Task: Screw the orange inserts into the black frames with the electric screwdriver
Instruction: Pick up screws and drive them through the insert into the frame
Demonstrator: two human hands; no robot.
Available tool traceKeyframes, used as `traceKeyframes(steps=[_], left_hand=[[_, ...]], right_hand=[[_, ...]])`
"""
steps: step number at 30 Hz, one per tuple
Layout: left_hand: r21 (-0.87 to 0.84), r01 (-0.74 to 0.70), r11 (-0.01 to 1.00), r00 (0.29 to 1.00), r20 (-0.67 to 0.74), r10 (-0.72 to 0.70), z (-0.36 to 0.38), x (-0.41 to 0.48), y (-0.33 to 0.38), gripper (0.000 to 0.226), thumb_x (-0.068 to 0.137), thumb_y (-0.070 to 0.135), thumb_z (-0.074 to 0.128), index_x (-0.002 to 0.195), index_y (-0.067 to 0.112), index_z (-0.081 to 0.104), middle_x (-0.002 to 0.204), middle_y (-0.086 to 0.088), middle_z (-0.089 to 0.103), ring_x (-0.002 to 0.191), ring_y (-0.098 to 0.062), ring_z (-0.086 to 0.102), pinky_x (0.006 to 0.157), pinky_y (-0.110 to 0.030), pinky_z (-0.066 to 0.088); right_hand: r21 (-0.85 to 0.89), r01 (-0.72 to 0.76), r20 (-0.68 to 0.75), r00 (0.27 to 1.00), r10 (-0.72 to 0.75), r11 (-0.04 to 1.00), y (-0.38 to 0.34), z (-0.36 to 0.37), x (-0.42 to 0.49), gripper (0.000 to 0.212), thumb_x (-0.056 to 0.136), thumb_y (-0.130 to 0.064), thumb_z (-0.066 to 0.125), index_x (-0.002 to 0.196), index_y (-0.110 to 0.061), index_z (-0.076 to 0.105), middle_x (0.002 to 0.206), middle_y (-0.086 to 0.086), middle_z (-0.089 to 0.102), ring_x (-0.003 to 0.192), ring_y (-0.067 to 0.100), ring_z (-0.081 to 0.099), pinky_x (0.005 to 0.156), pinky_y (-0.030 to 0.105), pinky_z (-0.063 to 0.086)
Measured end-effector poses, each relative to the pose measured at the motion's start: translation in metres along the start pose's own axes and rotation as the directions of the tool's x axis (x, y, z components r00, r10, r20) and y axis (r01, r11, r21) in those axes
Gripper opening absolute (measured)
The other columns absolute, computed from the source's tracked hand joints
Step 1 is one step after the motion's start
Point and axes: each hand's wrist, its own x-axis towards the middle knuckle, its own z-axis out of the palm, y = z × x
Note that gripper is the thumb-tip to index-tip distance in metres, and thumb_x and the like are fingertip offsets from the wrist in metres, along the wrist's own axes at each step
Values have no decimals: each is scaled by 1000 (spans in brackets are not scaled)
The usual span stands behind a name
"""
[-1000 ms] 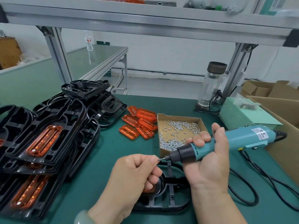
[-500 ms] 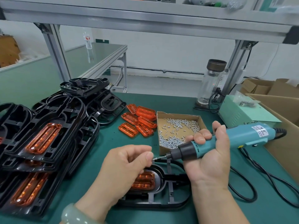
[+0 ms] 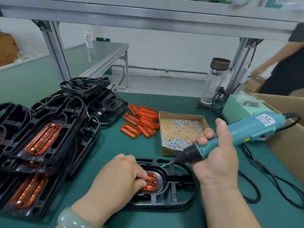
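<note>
Two bare hands and bare forearms show. The left hand [image 3: 118, 176] has a thick, round bangle [image 3: 70, 218] on its wrist. The bangle is pale green, smooth and a bit shiny. The right hand [image 3: 215, 163] has short, plain nails.

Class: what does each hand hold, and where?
Right hand grips the teal electric screwdriver by its barrel; left hand holds the orange plastic insert at its end.

i get a bright, even picture, soft light from overhead, only a faint shadow beneath the left hand [image 3: 118, 180] on the green mat [image 3: 115, 145]. small glints sit on the stacked orange inserts [image 3: 43, 139]. the shelf beam [image 3: 148, 18] bows towards the edges from the wide lens. the bystander [image 3: 286, 68] at far right is smeared; the centre is sharp.
</note>
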Motion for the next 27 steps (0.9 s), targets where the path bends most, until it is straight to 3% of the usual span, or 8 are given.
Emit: traceKeyframes(steps=[8, 14, 27], left_hand=[[-7, 7, 1000, 1000, -21, -7, 11, 0, 11, 18, 83, 44, 59, 99, 44, 66, 89, 16, 52, 93, -4, 45, 82, -26, 42], [-24, -11, 1000, 1000, -27, 10, 13, 0, 10, 16, 84, 42, 60, 98, 40, 68, 88, 14, 52, 93, -6, 46, 83, -26, 42], [-38, -20, 999, 999, -43, 18, 14, 1, 9, 16, 84, 41, 61, 98, 40, 70, 86, 14, 51, 93, -7, 48, 79, -22, 40]], right_hand=[[-173, 72, 186, 982, -39, 982, -1, 0, -4, 13, 83, -25, 66, 93, -22, 58, 57, -5, 46, 44, 10, 43, 51, 24, 43], [-308, 150, 325, 945, -44, 939, -4, 3, -9, 9, 82, -19, 58, 90, -21, 60, 56, -2, 45, 41, 14, 44, 49, 25, 41], [-375, 181, 402, 915, -16, 909, 4, 6, -14, 10, 83, -16, 59, 92, -20, 61, 55, -2, 48, 41, 16, 44, 49, 26, 39]])
